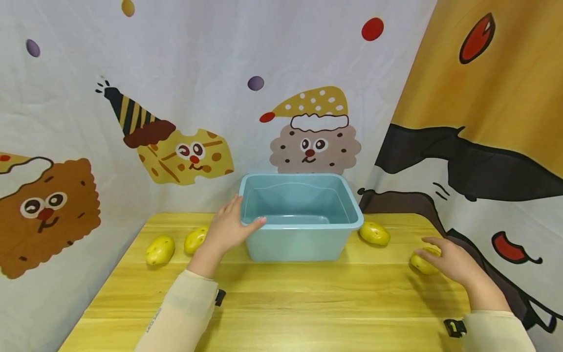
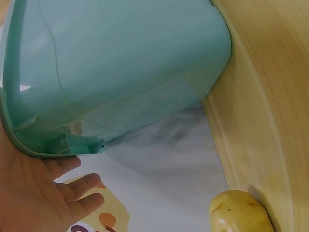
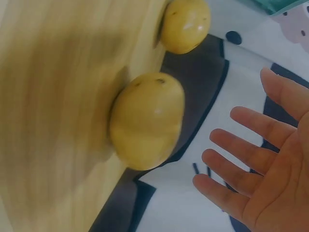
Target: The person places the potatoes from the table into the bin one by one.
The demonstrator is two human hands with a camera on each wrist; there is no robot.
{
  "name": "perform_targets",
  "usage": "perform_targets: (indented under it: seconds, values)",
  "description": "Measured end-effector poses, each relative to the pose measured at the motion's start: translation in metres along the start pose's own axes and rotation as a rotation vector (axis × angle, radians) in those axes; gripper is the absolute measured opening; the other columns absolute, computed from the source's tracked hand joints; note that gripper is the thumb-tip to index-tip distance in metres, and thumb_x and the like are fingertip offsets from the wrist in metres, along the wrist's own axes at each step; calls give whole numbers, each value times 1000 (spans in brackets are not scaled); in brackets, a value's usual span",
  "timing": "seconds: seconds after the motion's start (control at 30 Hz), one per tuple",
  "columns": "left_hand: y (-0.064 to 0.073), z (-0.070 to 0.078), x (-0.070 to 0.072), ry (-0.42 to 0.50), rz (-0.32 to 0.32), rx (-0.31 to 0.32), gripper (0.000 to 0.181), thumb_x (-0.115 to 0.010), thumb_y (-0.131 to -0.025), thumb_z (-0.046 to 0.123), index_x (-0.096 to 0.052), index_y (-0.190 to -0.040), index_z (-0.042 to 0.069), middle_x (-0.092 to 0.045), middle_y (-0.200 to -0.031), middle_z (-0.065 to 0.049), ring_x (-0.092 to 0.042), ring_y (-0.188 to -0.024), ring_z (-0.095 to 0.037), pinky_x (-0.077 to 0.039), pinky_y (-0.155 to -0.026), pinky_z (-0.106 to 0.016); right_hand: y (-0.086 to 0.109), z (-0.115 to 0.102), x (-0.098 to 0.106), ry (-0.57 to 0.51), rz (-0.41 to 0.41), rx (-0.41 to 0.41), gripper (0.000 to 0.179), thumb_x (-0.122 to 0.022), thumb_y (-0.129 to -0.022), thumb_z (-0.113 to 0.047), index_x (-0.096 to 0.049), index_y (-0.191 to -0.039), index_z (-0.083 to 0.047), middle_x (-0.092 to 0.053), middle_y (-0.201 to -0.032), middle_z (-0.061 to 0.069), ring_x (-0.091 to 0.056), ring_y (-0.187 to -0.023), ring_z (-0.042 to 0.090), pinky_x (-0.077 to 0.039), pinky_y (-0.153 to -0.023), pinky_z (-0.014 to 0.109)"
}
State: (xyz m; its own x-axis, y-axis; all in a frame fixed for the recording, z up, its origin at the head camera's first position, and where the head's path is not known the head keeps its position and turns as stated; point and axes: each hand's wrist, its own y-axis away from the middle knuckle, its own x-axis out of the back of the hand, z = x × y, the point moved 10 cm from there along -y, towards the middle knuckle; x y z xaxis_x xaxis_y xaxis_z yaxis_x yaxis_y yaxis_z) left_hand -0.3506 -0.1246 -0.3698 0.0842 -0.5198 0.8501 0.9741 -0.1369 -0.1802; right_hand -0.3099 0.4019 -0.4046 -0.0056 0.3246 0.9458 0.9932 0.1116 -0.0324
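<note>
A light blue plastic bin [image 1: 299, 247] stands upright at the back middle of the table. My left hand [image 1: 226, 227] is at its left rim, fingers extended along the outside and thumb over the front corner; whether it presses the rim I cannot tell. On the right, my right hand [image 1: 455, 261] hovers over a yellow potato [image 1: 423, 266], fingers spread and nearly straight. The right wrist view shows a gap between this hand [image 3: 270, 164] and the potato [image 3: 147, 121]. Another potato [image 1: 374, 233] lies just right of the bin.
Left of the bin lie two more potatoes, one at the outer side [image 1: 160, 250] and one nearer my left hand [image 1: 195, 239]. A cartoon-printed curtain [image 1: 202, 58] hangs behind the wooden table [image 1: 299, 298].
</note>
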Motion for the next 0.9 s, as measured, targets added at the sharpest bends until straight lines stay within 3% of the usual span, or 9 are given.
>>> perform_targets:
  seconds: [0.27,0.9]
  values:
    - [1,0,1,1,4,0,112,-47,-85,81,-19,-159,2,-17,-165,-18,-24,-145,-48,-20,-116,-63,-8,14,-7,0,-22,2,70,-62,-98,-45,-52,-134,14,-46,-135,43,-43,-119,64,-40,-90,72]
    - [1,-1,2,14,5,3,113,-45,-84,84,-20,-159,3,-18,-165,-16,-26,-145,-46,-21,-117,-60,-16,37,-30,-39,-70,95,68,-78,-87,-33,-54,-130,14,-50,-132,41,-44,-120,62,-40,-92,71]
